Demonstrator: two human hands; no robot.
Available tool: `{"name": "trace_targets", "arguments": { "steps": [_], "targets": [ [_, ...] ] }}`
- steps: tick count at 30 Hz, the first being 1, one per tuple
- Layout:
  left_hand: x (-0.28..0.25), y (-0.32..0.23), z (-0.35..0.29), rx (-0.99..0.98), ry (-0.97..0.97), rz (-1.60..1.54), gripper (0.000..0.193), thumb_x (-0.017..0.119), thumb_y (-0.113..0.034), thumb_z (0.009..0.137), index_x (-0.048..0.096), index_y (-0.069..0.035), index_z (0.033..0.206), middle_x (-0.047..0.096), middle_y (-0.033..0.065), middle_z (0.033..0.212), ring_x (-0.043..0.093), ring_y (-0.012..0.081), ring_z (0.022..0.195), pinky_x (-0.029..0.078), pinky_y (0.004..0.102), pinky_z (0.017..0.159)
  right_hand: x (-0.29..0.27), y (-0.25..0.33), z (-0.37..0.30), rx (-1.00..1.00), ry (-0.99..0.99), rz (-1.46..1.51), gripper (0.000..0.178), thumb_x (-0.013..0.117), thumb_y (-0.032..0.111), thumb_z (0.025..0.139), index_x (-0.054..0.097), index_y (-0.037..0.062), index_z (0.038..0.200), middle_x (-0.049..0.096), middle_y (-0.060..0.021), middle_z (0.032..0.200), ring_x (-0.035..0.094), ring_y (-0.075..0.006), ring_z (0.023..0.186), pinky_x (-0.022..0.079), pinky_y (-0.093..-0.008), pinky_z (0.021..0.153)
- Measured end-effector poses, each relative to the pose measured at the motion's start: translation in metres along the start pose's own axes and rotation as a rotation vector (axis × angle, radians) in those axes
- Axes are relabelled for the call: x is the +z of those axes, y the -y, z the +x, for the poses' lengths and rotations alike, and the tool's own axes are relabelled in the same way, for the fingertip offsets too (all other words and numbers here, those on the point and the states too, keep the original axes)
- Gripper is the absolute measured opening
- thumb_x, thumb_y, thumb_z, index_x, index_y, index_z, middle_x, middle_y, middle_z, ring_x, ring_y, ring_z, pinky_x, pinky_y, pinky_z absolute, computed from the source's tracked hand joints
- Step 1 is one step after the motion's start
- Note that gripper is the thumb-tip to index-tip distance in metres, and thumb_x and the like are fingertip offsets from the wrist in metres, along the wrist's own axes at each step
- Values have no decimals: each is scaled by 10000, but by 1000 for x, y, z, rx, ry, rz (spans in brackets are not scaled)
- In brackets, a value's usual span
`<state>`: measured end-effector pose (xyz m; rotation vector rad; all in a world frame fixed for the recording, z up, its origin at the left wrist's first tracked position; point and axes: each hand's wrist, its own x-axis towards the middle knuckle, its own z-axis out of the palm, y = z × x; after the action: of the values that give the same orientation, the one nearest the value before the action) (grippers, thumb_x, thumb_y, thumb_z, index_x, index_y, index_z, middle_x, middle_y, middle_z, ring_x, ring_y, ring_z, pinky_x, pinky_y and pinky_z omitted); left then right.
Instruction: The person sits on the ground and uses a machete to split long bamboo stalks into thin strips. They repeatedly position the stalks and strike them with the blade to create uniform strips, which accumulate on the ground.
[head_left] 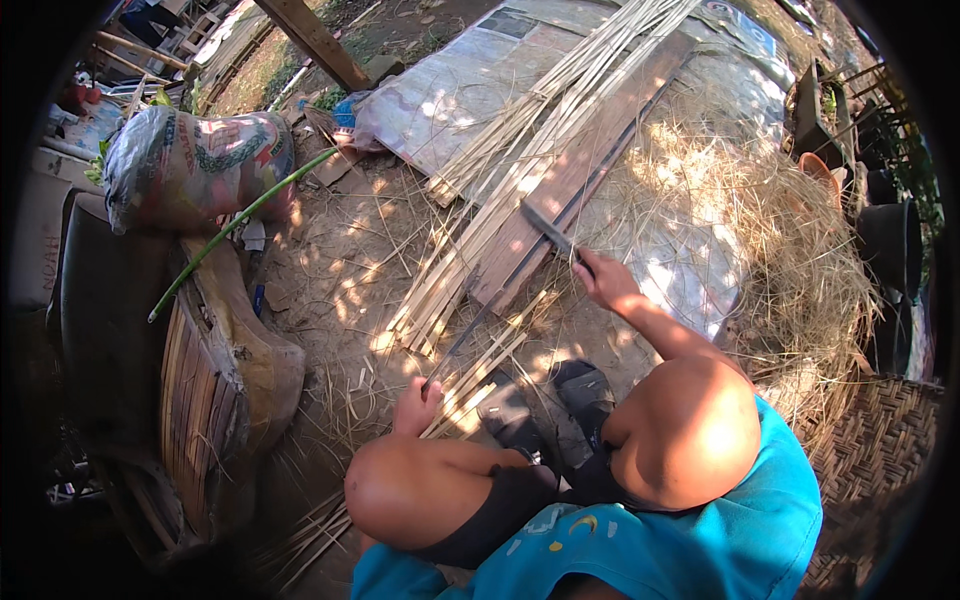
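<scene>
Right hand (608, 282): wrapped round the handle of a knife (545, 224), blade out over the plank (578, 180).
Left hand (415, 408): curled around a thin dark rod (462, 337), aimed up toward the plank's near end.
Pale strips (465, 255): bundled along the plank's left side.
Knife work: apparently mid-handling, contact unclear.
Next move: calls for steady hands, blade clear of the knees (690, 425).

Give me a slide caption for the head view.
Outdoors, the right hand grips a flat-bladed tool and the left hand a slim dark piece, near long pale strips.
</scene>
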<state>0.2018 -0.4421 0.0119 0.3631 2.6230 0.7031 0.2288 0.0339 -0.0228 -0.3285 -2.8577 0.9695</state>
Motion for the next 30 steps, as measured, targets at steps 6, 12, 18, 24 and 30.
{"name": "trace_targets", "arguments": {
  "steps": [6,12,18,24,30],
  "targets": [
    [14,-6,47,282,-97,274,375,528,-370,1042,567,-39,871,663,255,732,658,466,704,532,573,664,8,22,-14,-30,135,-146,493,514,494,1030,541,173,1404,669,-238,1021,688,-454,942,566,-512,826],
    [-10,7,21,-33,167,145,455,464,-428,1049,616,-16,929,687,266,841,652,474,793,510,573,751,-119,-97,70,504,-227,-294,348,488,385,1053,617,72,1135,691,-272,838,702,-446,839,550,-540,695],
    [-22,-9,24,11,152,-117,492,453,-386,1059,633,3,817,625,196,716,599,358,656,471,456,665,12,79,-16,-231,521,-128,415,477,464,1051,494,163,1337,646,-233,948,677,-430,848,551,-544,742],
    [-26,99,-6,-257,321,-145,605,506,-524,1038,666,7,794,577,65,612,525,151,569,447,373,584,-29,-30,35,96,-15,-88,406,524,437,1032,574,120,1281,666,-222,872,670,-431,782,540,-522,692],
    [-2,-3,61,-4,252,-392,511,569,-452,1034,658,-15,785,566,13,636,493,114,604,433,322,586,-6,39,5,-335,302,-172,408,533,483,1021,553,193,1307,667,-185,905,681,-423,790,552,-532,749]
  ]
}}
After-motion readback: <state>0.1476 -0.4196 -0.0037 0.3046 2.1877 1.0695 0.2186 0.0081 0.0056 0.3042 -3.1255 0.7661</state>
